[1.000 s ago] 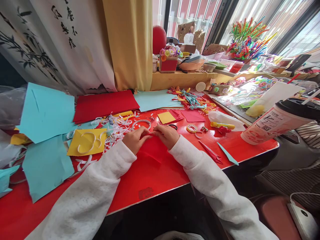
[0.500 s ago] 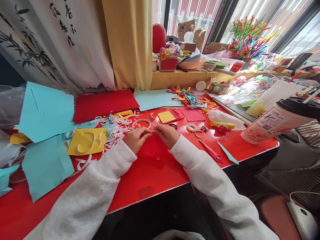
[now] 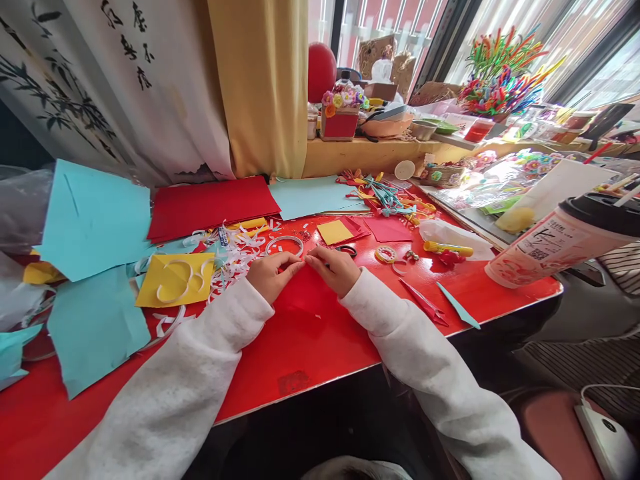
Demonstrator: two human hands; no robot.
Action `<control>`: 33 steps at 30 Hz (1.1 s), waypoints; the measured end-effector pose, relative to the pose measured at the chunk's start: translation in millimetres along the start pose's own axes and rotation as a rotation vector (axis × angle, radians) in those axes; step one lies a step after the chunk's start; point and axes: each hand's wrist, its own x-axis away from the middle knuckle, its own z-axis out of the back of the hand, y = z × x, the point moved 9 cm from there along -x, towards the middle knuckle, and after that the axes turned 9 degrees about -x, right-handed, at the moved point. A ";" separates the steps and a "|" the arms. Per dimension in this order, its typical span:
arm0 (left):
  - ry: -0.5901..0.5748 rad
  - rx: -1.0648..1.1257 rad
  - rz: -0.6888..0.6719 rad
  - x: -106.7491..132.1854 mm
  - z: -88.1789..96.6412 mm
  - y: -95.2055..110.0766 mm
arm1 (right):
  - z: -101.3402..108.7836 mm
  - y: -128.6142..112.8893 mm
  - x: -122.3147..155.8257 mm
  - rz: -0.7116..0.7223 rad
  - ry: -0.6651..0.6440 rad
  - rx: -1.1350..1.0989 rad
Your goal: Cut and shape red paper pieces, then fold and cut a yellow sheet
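My left hand point(image 3: 273, 275) and my right hand point(image 3: 336, 268) meet above the red table, thumbs and fingertips pinched close together. Whatever lies between the fingertips is too small to make out. Just behind the left hand lies a white ring-shaped roll of tape point(image 3: 285, 246). Beyond the right hand are dark scissor handles point(image 3: 346, 251) and a stack of yellow and red paper squares point(image 3: 336, 232). A tiny white scrap point(image 3: 317, 316) rests on the table below the hands.
White paper shreds point(image 3: 239, 255) and a yellow sheet with white strips point(image 3: 175, 280) lie left. Blue sheets point(image 3: 97, 327) and red sheets point(image 3: 215, 207) surround them. Right are a smaller tape roll point(image 3: 385, 254), a yellow glue stick point(image 3: 448, 249) and a large drink cup point(image 3: 560, 240).
The hands stay pinched together in nearly the same place, with only slight finger movement. The camera view has shifted a little. A pale speck now shows below the table edge.
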 end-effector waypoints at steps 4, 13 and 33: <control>-0.002 0.020 -0.040 -0.5 -3.5 -0.2 | -1.9 0.9 -0.4 0.006 -0.009 -0.003; -0.122 0.082 0.026 -1.7 -16.3 -12.5 | -7.0 1.1 -0.6 0.081 -0.035 0.053; -0.117 0.110 0.055 -3.8 -16.5 -20.5 | -14.5 -10.5 3.0 0.186 -0.122 0.171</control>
